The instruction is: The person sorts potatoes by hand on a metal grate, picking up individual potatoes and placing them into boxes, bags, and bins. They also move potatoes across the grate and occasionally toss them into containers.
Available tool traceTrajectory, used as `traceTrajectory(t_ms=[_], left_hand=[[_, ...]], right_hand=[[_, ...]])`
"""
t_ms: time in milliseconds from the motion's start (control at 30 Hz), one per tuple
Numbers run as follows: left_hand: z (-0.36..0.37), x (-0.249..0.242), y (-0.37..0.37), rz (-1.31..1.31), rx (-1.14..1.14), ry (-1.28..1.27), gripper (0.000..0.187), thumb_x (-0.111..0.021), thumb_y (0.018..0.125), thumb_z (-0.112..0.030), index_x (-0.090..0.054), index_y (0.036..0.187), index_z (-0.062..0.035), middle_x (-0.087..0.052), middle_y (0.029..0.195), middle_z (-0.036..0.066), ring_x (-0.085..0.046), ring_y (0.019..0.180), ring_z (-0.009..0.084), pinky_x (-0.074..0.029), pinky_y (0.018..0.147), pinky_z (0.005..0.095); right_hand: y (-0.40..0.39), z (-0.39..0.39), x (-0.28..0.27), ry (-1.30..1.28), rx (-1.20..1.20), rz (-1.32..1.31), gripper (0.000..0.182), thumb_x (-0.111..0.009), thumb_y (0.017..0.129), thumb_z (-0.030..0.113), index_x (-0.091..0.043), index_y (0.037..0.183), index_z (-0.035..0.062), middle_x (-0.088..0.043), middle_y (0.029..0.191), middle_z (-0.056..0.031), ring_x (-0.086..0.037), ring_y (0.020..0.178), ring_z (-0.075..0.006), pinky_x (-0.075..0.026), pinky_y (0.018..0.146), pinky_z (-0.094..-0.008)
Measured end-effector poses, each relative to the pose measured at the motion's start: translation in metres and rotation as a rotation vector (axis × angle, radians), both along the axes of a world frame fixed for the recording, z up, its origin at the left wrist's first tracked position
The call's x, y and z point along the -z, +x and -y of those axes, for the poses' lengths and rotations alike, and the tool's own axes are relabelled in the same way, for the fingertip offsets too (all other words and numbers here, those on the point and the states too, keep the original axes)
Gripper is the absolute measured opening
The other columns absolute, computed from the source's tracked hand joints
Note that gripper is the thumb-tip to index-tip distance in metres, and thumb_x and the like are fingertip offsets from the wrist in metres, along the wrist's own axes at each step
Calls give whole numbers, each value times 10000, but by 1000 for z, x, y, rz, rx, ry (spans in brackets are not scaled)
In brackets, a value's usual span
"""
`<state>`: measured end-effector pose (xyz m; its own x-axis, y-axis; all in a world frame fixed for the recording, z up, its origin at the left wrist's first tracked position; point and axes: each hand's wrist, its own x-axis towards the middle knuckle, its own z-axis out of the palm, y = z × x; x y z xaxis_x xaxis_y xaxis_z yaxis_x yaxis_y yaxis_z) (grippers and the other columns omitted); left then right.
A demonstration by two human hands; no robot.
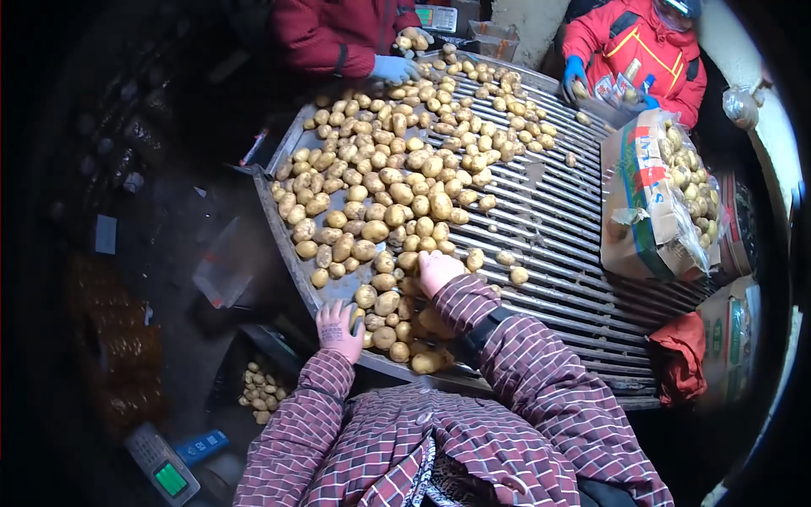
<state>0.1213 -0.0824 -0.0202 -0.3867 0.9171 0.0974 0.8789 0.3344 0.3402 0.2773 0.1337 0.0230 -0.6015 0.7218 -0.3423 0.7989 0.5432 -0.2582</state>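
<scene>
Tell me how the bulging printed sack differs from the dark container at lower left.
The printed sack has coloured markings; the dark container looks plain. The sack bulges with potatoes; the container shows a small heap. The sack is at the slatted table's right; the container sits lower, at left. Both hold potatoes.

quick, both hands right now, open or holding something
Left hand: beside potatoes; whether it grips one cannot be told.
Right hand: among potatoes, its grip hidden; cannot be told.

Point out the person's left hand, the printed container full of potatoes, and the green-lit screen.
Left hand (340,331): head view, back of the hand.
Printed container (623,177): head view, its printed side wall.
Green-lit screen (171,479): head view, middle of the display.
</scene>
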Motion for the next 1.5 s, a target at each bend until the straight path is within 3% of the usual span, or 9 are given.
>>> traceTrajectory(t_ms=[200,367,467,700,967,1200,1300,1400,1500], left_hand=[[-2,-10,-20,207,118,56,476,-719,689,-240,-601,1132,-109,-538,1196,135,-460,1121,335,-316,1027,459],[5,-32,-50,2048,-184,315,809,-672,850,-298,-213,1473,-61,-395,1429,119,-423,1294,302,-409,1046,438],[13,-9,-78,2203,-253,317,452,-599,897,-260,-481,1286,-63,-581,1159,94,-606,1013,257,-548,784,353],[15,-15,-253,1300,-601,737,318,-600,893,-188,-546,1134,12,-586,1034,107,-618,860,210,-509,699,279],[-93,-52,-162,-347,144,-446,482,-675,776,-346,-552,1219,-202,-601,1083,73,-529,1051,262,-390,929,464],[-116,-53,-155,-331,194,-588,419,-664,812,-313,-576,1170,-113,-610,1133,108,-524,1112,260,-387,941,473],[-84,-12,-168,416,66,180,582,-774,713,-254,-549,1199,-27,-612,1109,126,-561,1075,285,-439,926,460],[-43,-52,-141,2035,6,223,513,-667,852,-290,-498,1238,3,-587,1158,116,-589,1049,278,-497,931,418],[-1,-66,-112,2407,1,166,587,-563,876,-516,-474,1292,-112,-482,1317,125,-462,1228,301,-476,924,484]], right_hand=[[13,-22,-28,-475,227,-285,468,-730,736,297,-629,1118,47,-685,948,-148,-657,877,-220,-519,804,-344],[-16,59,-89,-518,-36,-628,639,-748,772,273,-498,1336,109,-659,1057,-131,-615,975,-205,-474,899,-340],[-22,74,-110,-654,65,-493,636,-741,766,312,-511,1321,102,-633,1166,-146,-599,1081,-233,-451,957,-328],[77,82,-66,-447,458,-416,368,-665,789,162,-636,1140,56,-680,1020,-121,-653,918,-188,-510,831,-308],[110,129,-37,-533,781,-576,361,-703,763,128,-648,1106,33,-684,1006,-105,-642,920,-173,-506,824,-312],[111,126,-64,-1176,1534,-1561,440,-729,762,16,-544,1161,8,-632,1061,-123,-634,958,-214,-523,829,-307],[92,113,-76,9,398,-534,511,-803,703,74,-559,1149,20,-625,1080,-134,-609,1023,-237,-506,878,-352],[31,103,-100,-1089,1001,-1250,451,-657,826,206,-529,1215,17,-574,1185,-142,-590,1069,-239,-497,916,-357],[-32,107,-118,-883,229,-722,504,-530,936,257,-418,1385,59,-478,1371,-133,-453,1251,-208,-330,1066,-311]])
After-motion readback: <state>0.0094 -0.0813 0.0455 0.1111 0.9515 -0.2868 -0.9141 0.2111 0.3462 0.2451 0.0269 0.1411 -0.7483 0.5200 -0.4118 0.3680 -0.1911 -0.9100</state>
